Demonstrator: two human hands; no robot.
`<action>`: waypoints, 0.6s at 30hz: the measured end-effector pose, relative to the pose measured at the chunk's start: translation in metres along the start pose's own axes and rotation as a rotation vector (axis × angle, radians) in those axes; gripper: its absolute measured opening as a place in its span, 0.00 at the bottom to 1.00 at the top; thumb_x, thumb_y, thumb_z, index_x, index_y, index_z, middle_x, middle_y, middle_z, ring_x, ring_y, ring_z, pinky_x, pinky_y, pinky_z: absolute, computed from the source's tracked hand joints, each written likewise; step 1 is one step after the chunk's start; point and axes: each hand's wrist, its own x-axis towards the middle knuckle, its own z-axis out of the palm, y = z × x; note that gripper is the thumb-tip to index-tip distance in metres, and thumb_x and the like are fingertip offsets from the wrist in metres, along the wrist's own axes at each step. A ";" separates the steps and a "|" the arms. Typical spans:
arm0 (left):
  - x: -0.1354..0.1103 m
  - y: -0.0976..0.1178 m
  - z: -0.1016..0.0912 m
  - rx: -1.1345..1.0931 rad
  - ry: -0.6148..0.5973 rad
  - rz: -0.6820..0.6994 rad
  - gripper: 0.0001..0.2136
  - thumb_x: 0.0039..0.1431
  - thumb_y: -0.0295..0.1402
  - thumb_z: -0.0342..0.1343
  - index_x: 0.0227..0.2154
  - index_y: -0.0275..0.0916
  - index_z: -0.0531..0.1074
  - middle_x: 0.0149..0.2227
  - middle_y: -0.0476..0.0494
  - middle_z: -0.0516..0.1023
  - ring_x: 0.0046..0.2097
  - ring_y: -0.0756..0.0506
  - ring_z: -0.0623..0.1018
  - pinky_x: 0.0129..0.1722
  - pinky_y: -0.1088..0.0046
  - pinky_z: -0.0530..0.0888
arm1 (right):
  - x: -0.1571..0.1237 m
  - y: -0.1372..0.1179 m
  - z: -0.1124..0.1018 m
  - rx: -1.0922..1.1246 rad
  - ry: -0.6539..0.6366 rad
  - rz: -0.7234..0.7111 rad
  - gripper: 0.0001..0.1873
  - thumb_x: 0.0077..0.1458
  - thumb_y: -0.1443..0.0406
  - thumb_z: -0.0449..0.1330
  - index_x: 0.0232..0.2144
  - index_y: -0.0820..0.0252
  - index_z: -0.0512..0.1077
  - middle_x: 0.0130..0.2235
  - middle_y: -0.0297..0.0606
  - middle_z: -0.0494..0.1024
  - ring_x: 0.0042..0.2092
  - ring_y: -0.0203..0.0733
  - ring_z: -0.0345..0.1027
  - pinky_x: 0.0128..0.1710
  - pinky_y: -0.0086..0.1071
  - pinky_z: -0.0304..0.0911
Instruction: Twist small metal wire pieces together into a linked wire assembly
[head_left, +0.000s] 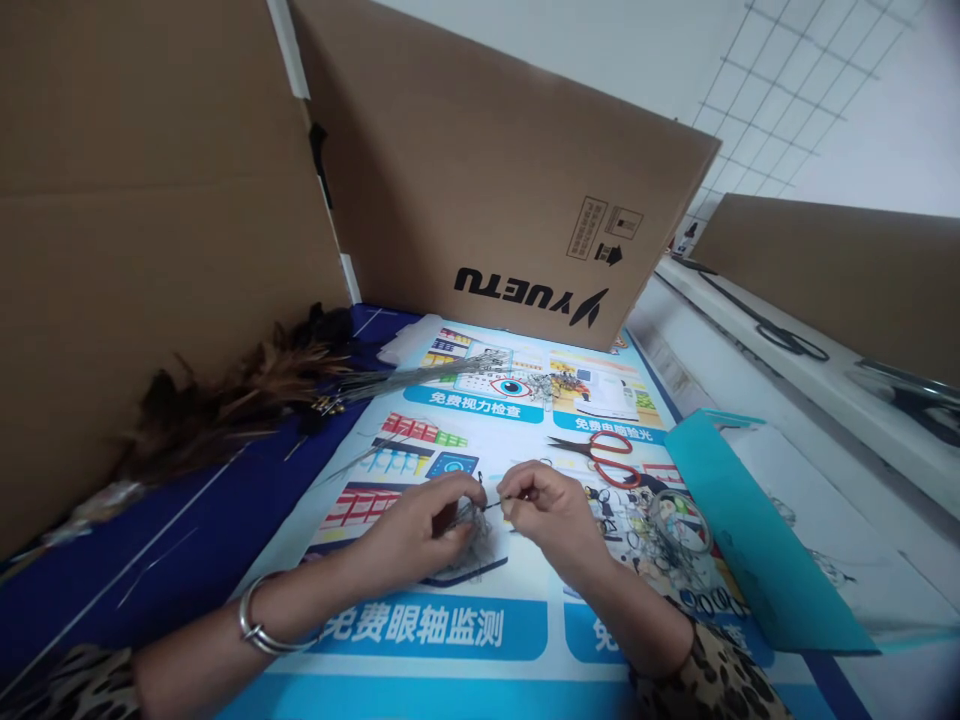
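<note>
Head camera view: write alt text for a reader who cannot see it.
Two hands work close together over a printed poster: the left hand pinches a small tangle of fine wire, the right hand a thin wire pointing into it. Red-handled scissors lie just beyond, brown feathers to the left, cardboard sheets behind.

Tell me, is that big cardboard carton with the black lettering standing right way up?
Upside down: the black YUETU lettering on the cardboard carton reads inverted, letters standing on their heads.
</note>
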 end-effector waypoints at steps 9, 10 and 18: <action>0.000 0.007 -0.004 -0.213 0.018 0.040 0.07 0.56 0.33 0.49 0.26 0.39 0.71 0.28 0.48 0.70 0.33 0.47 0.70 0.34 0.75 0.66 | -0.004 0.010 0.012 -0.158 -0.011 -0.037 0.03 0.44 0.71 0.57 0.25 0.60 0.69 0.32 0.34 0.70 0.32 0.35 0.64 0.29 0.27 0.59; -0.001 0.006 -0.004 -0.226 0.024 0.044 0.07 0.56 0.32 0.49 0.27 0.39 0.71 0.29 0.47 0.70 0.33 0.47 0.70 0.34 0.74 0.66 | -0.004 0.011 0.012 -0.151 -0.015 -0.033 0.03 0.44 0.71 0.57 0.25 0.60 0.70 0.32 0.34 0.71 0.32 0.35 0.64 0.30 0.27 0.59; -0.007 0.006 -0.003 -0.212 0.044 0.040 0.04 0.50 0.27 0.51 0.26 0.38 0.70 0.30 0.48 0.71 0.33 0.48 0.70 0.33 0.74 0.66 | -0.008 0.000 0.013 -0.001 -0.064 -0.013 0.03 0.44 0.70 0.57 0.25 0.60 0.70 0.31 0.34 0.70 0.32 0.35 0.62 0.30 0.28 0.58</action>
